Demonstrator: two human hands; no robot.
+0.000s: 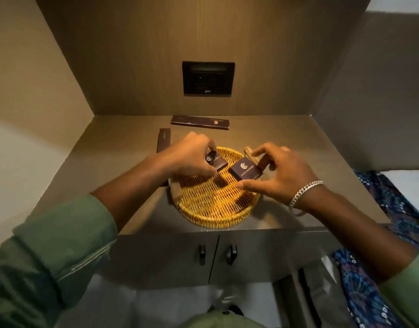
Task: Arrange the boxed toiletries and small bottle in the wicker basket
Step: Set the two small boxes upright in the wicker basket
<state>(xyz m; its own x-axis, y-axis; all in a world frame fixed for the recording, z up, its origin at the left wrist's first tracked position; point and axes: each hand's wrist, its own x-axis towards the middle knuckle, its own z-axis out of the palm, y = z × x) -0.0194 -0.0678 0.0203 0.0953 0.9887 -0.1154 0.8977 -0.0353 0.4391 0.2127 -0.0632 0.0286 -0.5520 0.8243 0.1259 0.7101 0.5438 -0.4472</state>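
While both hands work over the wicker basket (pixel 213 204) at the front edge of the table (pixel 298 147), each one grips a small dark box. The left hand (pixel 189 159) is curled around a box (pixel 216 160) with its fingers over the far end and its thumb on the near side, holding it tilted just above the basket's back left part. The right hand (pixel 277 176) pinches a second box (pixel 245 171) between its thumb, at the near corner, and its fingers on the far side, over the back right part of the basket; a silver bracelet (pixel 303 194) circles that wrist. Just behind this second box, by the right fingers, stands a brownish object that may be the small bottle (pixel 262 162), too hidden to be sure. Two long dark boxes lie on the table outside the basket: one (pixel 200 122) near the back wall, another (pixel 163 139) behind the left hand.
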